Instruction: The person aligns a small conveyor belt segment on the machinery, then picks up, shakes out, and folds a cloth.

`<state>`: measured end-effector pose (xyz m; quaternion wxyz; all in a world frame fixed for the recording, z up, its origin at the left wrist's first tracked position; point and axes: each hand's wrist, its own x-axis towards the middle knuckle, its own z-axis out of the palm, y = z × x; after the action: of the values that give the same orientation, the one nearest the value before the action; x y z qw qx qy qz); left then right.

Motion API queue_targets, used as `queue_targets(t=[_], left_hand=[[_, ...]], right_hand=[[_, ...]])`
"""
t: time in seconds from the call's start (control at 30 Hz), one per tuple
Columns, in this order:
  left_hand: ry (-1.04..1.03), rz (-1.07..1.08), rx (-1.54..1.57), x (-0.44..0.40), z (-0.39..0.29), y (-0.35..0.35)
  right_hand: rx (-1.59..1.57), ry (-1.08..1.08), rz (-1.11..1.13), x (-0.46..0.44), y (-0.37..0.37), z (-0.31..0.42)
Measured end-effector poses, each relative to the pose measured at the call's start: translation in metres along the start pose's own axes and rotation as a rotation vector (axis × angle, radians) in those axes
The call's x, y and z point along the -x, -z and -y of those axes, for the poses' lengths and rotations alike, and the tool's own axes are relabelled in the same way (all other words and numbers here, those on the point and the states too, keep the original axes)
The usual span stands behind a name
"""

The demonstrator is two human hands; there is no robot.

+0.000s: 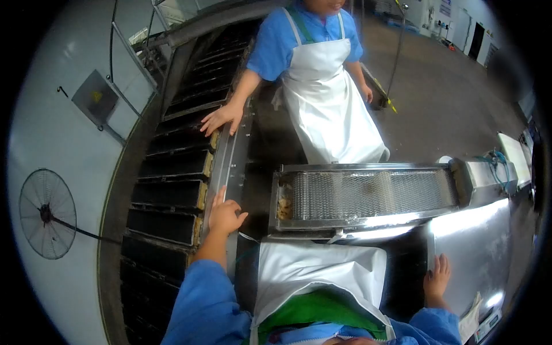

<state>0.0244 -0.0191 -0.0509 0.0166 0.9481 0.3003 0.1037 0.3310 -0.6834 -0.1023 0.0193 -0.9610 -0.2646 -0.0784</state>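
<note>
My left hand is at the metal rail along a row of black trays, its fingers pointing forward and its thumb out to the side. Nothing shows in its grasp. On the right, my right hand lies flat at the near left edge of a shiny steel table, fingers stretched out. Ahead of me stands a wire-mesh conveyor belt in a steel frame, with pale crumbs at its left end. Neither hand touches it.
Across the conveyor, a co-worker in a white apron reaches a hand over the trays. A wall fan is on the left. A motor box with blue cables sits at the belt's right end. A cloth hangs at lower right.
</note>
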Motion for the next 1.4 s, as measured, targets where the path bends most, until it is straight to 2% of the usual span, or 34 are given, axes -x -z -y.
queue_targets(t=[0.27,0.33,0.43,0.7,0.77,0.87,1.23,1.33,1.4], left_hand=[[0.018,0.066,0.039,0.002,-0.002,0.004],[0.049,0.066,0.056,0.005,-0.003,0.004],[-0.011,0.037,0.109,0.012,0.009,-0.009],[-0.115,0.186,0.046,0.075,-0.001,0.015],[-0.065,0.281,0.028,0.086,-0.003,0.018],[-0.115,0.303,0.002,0.102,-0.009,0.023],[-0.132,0.294,0.022,0.102,-0.001,0.013],[-0.137,0.295,0.032,0.102,-0.001,0.015],[-0.095,0.363,0.004,0.099,-0.01,0.026]], right_hand=[[0.026,0.064,-0.057,0.003,-0.002,-0.002],[0.001,0.027,-0.036,0.004,0.001,0.001],[-0.037,-0.001,-0.016,0.002,0.009,0.007],[-0.087,0.034,-0.047,0.0,0.032,0.017],[-0.102,0.027,-0.037,-0.002,0.037,0.021],[-0.083,0.033,-0.075,-0.001,0.023,0.014],[-0.055,0.011,-0.03,-0.003,0.034,0.014],[-0.06,0.062,-0.035,-0.003,0.03,0.013],[-0.052,0.048,-0.018,-0.004,0.036,0.016]])
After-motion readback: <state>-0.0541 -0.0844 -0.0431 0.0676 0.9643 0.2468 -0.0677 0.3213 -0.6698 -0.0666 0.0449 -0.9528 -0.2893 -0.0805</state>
